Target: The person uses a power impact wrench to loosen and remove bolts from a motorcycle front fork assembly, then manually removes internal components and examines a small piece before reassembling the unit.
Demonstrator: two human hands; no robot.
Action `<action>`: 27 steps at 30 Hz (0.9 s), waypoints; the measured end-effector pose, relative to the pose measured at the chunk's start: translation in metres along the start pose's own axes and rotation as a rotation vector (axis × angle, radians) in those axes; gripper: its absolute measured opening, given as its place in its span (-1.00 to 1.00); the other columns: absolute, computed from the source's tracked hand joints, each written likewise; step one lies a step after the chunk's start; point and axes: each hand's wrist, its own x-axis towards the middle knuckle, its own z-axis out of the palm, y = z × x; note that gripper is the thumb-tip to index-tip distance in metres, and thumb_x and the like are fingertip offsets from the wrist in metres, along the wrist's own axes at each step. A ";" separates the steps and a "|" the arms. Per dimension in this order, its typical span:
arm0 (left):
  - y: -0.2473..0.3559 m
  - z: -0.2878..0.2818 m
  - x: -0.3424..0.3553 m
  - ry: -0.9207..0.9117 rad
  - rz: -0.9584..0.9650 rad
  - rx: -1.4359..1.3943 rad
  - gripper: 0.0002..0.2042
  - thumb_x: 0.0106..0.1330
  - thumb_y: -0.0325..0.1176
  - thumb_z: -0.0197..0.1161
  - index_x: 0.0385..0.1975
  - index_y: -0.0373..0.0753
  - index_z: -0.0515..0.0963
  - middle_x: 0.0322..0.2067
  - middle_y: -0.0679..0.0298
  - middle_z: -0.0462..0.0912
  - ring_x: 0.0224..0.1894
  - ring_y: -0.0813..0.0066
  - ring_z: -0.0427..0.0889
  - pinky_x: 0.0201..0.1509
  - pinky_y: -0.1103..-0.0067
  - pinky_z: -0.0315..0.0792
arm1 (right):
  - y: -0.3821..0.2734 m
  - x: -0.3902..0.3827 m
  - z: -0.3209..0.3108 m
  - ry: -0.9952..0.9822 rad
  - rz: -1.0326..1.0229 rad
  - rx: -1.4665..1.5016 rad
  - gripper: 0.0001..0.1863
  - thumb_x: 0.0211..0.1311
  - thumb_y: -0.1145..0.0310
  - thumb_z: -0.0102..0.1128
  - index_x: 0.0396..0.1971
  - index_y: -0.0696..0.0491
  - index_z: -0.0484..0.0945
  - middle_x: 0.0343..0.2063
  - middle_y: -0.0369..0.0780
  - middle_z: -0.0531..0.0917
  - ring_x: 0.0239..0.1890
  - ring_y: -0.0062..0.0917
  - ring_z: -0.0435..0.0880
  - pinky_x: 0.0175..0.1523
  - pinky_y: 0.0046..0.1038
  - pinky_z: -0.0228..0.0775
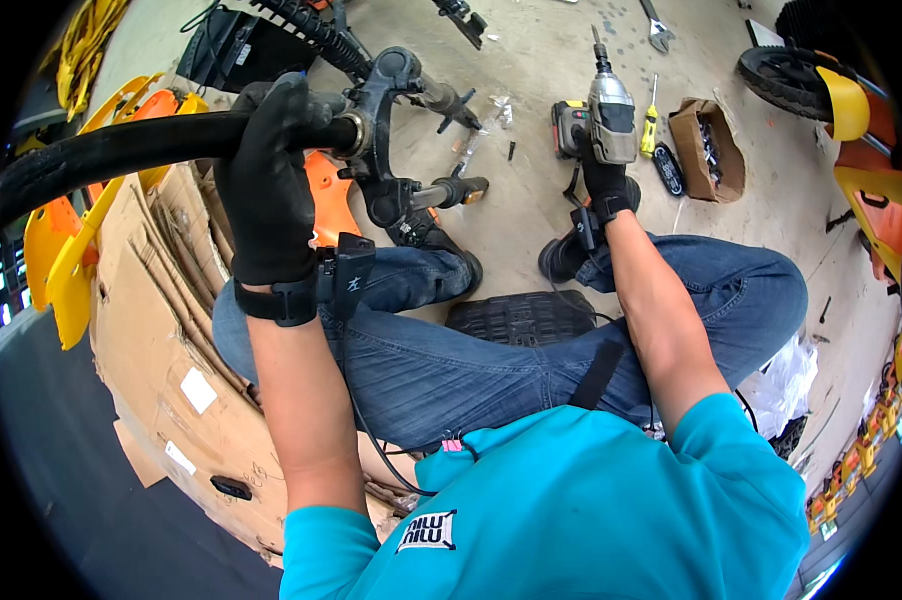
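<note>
My left hand [266, 190], in a black glove, is wrapped round a thick black tube [131, 142] that comes in from the left. Close to its fingers the tube meets a dark metal fork clamp [379, 135], with two fork legs running off it. In my gloved right hand [603, 180] I grip a cordless impact driver [612, 112] by its handle. The driver's bit points away from me over the floor, well apart from the clamp. A battery pack [569, 128] shows at the driver's left side.
Right of the driver lie a yellow screwdriver [650, 125], a black oval object [668, 170] and an open cardboard box [683, 135] of small parts. An adjustable wrench [659, 32] is farther off. Flattened cardboard [171, 350] stands left; a wheel [783, 82] is far right.
</note>
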 end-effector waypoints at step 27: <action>0.008 0.009 0.005 0.241 -0.202 -0.416 -0.93 0.33 -0.42 0.21 -0.33 -0.26 0.58 -0.46 0.34 0.58 -0.34 0.56 0.60 -0.10 0.61 0.46 | -0.237 -0.040 -0.123 -0.710 0.712 1.160 -0.45 0.15 0.35 0.30 0.10 0.27 0.38 -0.34 -0.17 0.60 -0.38 -0.49 0.61 -0.20 -0.41 0.56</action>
